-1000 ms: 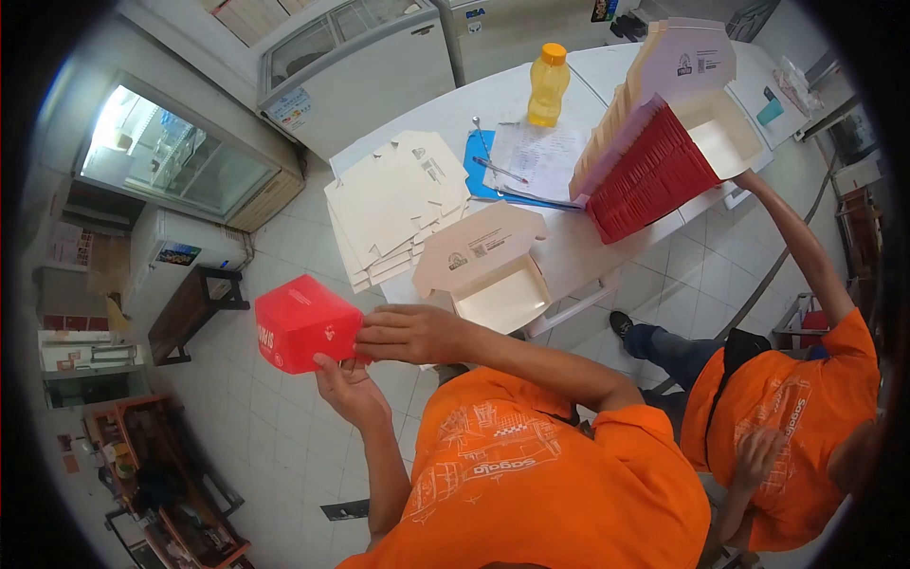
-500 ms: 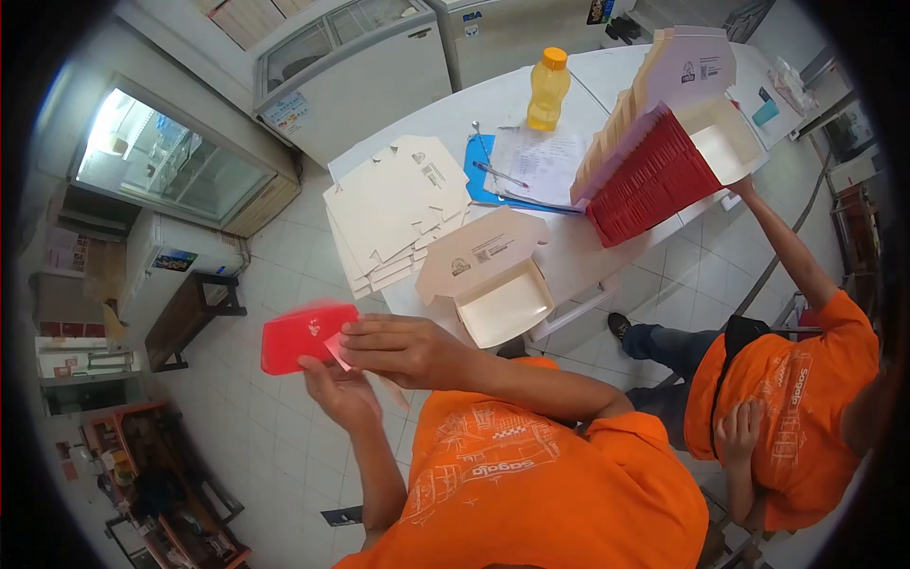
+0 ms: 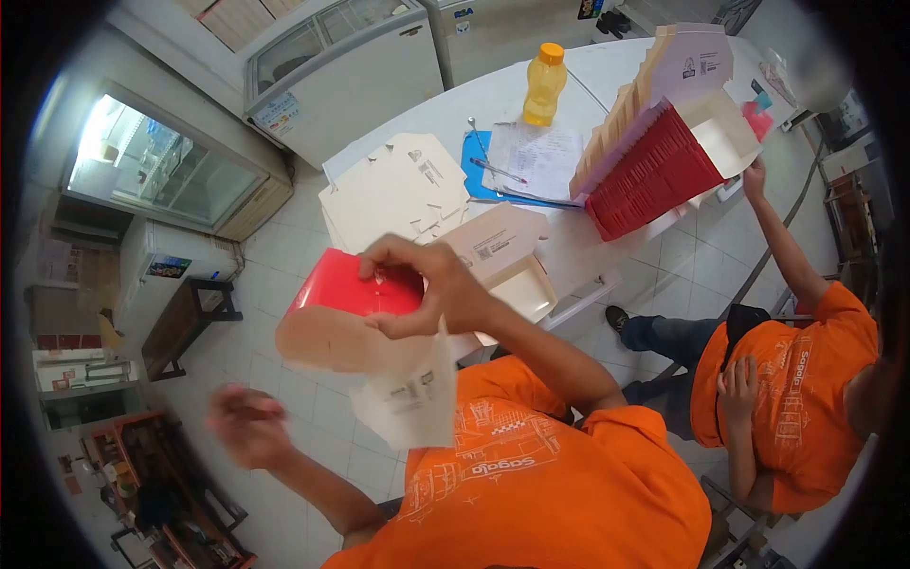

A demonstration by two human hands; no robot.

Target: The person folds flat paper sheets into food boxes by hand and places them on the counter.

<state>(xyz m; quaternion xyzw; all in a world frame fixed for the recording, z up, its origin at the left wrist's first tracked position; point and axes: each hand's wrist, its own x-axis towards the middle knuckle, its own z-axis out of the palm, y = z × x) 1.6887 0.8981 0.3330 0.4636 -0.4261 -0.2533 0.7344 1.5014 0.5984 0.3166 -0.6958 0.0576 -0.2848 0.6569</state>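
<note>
My right hand (image 3: 431, 284) grips a folding carton box (image 3: 351, 284) by its red side, fingers on top and thumb underneath. The carton's pale printed lid flap (image 3: 408, 389) hangs down, partly blurred. My left hand (image 3: 251, 425) is off the box, lower and to the left, smeared by motion; its fingers do not show clearly. Behind my right hand, an open, folded box (image 3: 521, 289) rests at the table's near edge. Flat, unfolded cartons (image 3: 384, 199) lie stacked beyond it.
A long row of nested red boxes (image 3: 654, 175) stands on the white table (image 3: 417, 119). Papers (image 3: 536, 156) with a pen on a blue folder and a yellow bottle (image 3: 544, 85) are behind. At right, a co-worker's hand (image 3: 754, 178) touches the row's end.
My left hand has let go of the carton and moved down and left. My right hand has brought the carton rightward and turned it, so its pale lid now hangs in view.
</note>
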